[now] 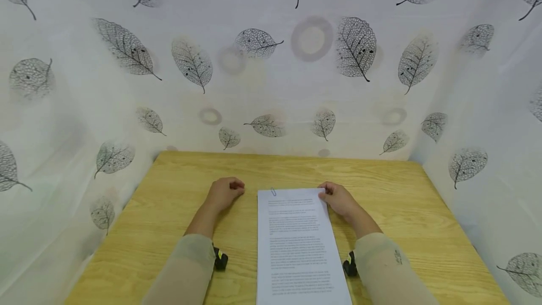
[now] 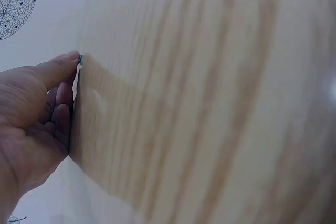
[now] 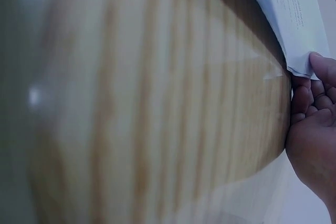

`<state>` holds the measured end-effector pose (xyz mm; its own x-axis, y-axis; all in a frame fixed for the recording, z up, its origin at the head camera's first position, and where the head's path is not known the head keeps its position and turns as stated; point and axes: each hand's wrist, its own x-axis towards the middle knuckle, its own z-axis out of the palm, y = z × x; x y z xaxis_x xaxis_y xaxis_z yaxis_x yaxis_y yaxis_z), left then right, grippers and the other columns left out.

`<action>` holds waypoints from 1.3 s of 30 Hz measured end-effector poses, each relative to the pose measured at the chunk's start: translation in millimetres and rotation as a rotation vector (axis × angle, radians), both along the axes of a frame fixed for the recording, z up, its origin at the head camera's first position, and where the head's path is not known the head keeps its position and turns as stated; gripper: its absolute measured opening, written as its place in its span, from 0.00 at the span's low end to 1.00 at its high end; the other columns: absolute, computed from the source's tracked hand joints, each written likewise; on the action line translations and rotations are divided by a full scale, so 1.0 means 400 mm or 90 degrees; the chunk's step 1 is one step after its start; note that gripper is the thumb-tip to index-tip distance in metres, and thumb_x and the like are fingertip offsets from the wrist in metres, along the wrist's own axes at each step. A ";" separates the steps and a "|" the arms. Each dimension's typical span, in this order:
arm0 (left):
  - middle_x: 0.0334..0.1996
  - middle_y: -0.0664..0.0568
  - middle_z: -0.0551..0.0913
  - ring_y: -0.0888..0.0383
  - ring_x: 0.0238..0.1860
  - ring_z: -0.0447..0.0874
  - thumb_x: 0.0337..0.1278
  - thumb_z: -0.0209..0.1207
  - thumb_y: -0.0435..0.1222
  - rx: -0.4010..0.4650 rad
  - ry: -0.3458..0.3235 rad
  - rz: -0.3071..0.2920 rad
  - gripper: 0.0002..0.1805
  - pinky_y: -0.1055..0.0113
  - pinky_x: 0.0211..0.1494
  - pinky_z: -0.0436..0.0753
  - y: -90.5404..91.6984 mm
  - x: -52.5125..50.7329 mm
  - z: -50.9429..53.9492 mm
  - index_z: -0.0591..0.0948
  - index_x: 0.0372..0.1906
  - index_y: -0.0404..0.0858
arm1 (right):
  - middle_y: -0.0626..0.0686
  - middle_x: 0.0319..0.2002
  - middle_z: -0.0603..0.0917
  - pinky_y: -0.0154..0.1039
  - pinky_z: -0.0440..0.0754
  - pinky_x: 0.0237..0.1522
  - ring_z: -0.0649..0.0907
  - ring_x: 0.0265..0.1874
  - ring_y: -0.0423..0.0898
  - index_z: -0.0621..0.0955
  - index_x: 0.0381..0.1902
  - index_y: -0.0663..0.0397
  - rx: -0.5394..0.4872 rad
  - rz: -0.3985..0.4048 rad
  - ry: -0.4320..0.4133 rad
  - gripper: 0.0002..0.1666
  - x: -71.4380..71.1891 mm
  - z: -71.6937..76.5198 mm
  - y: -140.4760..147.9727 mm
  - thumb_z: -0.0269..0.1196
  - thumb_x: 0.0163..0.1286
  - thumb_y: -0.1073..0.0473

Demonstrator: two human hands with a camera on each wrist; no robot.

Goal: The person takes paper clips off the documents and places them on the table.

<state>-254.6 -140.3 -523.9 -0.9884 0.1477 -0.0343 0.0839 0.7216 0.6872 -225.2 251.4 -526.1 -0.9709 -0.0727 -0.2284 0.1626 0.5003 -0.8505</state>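
Note:
A printed paper stack (image 1: pixel 296 244) lies lengthwise on the table, with a paper clip (image 1: pixel 273 192) at its top edge near the left corner. My right hand (image 1: pixel 340 200) pinches the stack's top right corner; in the right wrist view the thumb of that hand (image 3: pixel 315 114) presses on the paper (image 3: pixel 294 19), its other fingers curled beneath. To the left of the stack, apart from it, my left hand (image 1: pixel 224 194) rests on the table, fingers loosely bent. A tiny blue-green speck shows at the thumb tip of my left hand (image 2: pixel 39 108); what it is, I cannot tell.
The wooden table (image 1: pixel 169 201) carries the paper and both forearms. Around its back and sides hangs a white curtain (image 1: pixel 262 88) with a leaf print. Black wrist devices sit at the left sleeve (image 1: pixel 220 259) and the right sleeve (image 1: pixel 350 264).

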 end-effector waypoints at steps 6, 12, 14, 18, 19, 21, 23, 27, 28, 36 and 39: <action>0.43 0.50 0.93 0.51 0.49 0.89 0.71 0.70 0.37 0.002 0.009 0.016 0.05 0.49 0.62 0.87 -0.001 0.003 -0.008 0.91 0.46 0.43 | 0.53 0.48 0.81 0.35 0.75 0.47 0.76 0.48 0.48 0.84 0.57 0.56 0.012 0.005 0.001 0.10 0.001 -0.009 0.002 0.61 0.83 0.62; 0.47 0.50 0.92 0.51 0.51 0.88 0.73 0.68 0.39 0.032 0.009 0.027 0.07 0.49 0.62 0.86 -0.007 -0.004 -0.012 0.90 0.49 0.43 | 0.55 0.49 0.82 0.36 0.75 0.50 0.77 0.50 0.49 0.84 0.58 0.57 0.010 0.006 0.013 0.11 -0.001 0.009 0.002 0.60 0.84 0.61; 0.47 0.49 0.91 0.50 0.52 0.87 0.75 0.67 0.38 0.048 -0.003 0.038 0.07 0.49 0.62 0.85 -0.009 -0.005 -0.010 0.89 0.50 0.42 | 0.54 0.49 0.82 0.36 0.75 0.50 0.77 0.50 0.49 0.84 0.57 0.57 0.006 0.003 0.009 0.11 -0.002 0.010 0.002 0.60 0.83 0.61; 0.49 0.45 0.88 0.47 0.54 0.84 0.76 0.62 0.35 0.077 -0.022 0.058 0.09 0.49 0.64 0.82 -0.008 -0.007 -0.006 0.87 0.53 0.39 | 0.55 0.49 0.81 0.37 0.75 0.50 0.77 0.50 0.50 0.83 0.57 0.57 0.000 0.006 0.011 0.10 -0.004 0.010 0.004 0.60 0.83 0.62; 0.50 0.44 0.88 0.47 0.55 0.84 0.76 0.61 0.35 0.083 -0.024 0.062 0.10 0.48 0.65 0.82 -0.006 -0.007 -0.004 0.87 0.54 0.39 | 0.55 0.48 0.82 0.37 0.75 0.50 0.77 0.50 0.50 0.84 0.56 0.57 -0.002 0.001 0.009 0.10 -0.005 0.008 0.005 0.61 0.83 0.62; 0.52 0.42 0.87 0.46 0.56 0.83 0.75 0.59 0.34 0.091 -0.025 0.071 0.12 0.47 0.66 0.82 0.000 -0.004 -0.001 0.86 0.55 0.38 | 0.54 0.49 0.82 0.37 0.75 0.50 0.78 0.49 0.49 0.84 0.55 0.56 -0.003 -0.001 0.003 0.09 -0.007 0.004 0.006 0.61 0.83 0.62; 0.52 0.42 0.85 0.45 0.57 0.83 0.74 0.58 0.32 0.099 -0.017 0.082 0.13 0.48 0.67 0.82 0.010 0.000 0.008 0.85 0.57 0.37 | 0.54 0.50 0.83 0.37 0.76 0.50 0.78 0.49 0.49 0.84 0.55 0.55 -0.002 -0.003 -0.002 0.09 -0.009 0.000 0.007 0.61 0.83 0.62; 0.53 0.42 0.82 0.46 0.56 0.81 0.73 0.56 0.32 0.129 0.011 0.083 0.16 0.50 0.64 0.82 0.047 0.016 0.034 0.84 0.60 0.36 | 0.54 0.51 0.83 0.38 0.75 0.52 0.78 0.50 0.49 0.84 0.55 0.55 -0.003 0.010 0.003 0.09 -0.009 0.003 0.005 0.60 0.84 0.61; 0.53 0.42 0.82 0.46 0.56 0.81 0.73 0.56 0.32 0.137 0.016 0.078 0.16 0.51 0.64 0.83 0.058 0.020 0.043 0.84 0.60 0.36 | 0.54 0.51 0.83 0.38 0.75 0.52 0.78 0.50 0.50 0.84 0.56 0.55 -0.004 0.011 0.005 0.09 -0.009 0.006 0.004 0.60 0.84 0.61; 0.64 0.43 0.82 0.45 0.63 0.83 0.77 0.58 0.36 0.171 0.001 0.013 0.20 0.48 0.68 0.85 0.157 0.031 0.081 0.79 0.68 0.38 | 0.54 0.52 0.82 0.38 0.74 0.52 0.77 0.51 0.49 0.83 0.56 0.58 -0.024 0.006 -0.008 0.10 -0.001 0.022 0.005 0.59 0.84 0.62; 0.64 0.45 0.82 0.46 0.63 0.83 0.78 0.58 0.37 0.172 -0.016 0.002 0.21 0.47 0.68 0.84 0.187 0.028 0.073 0.77 0.70 0.39 | 0.54 0.52 0.82 0.38 0.74 0.52 0.77 0.51 0.49 0.83 0.56 0.58 -0.030 0.004 -0.014 0.10 0.004 0.018 0.008 0.59 0.84 0.63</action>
<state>-243.4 -65.6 -494.7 -0.9883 0.1512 -0.0193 0.0617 0.5123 0.8566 -223.7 254.6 -518.9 -0.9652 -0.0899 -0.2454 0.1782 0.4607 -0.8695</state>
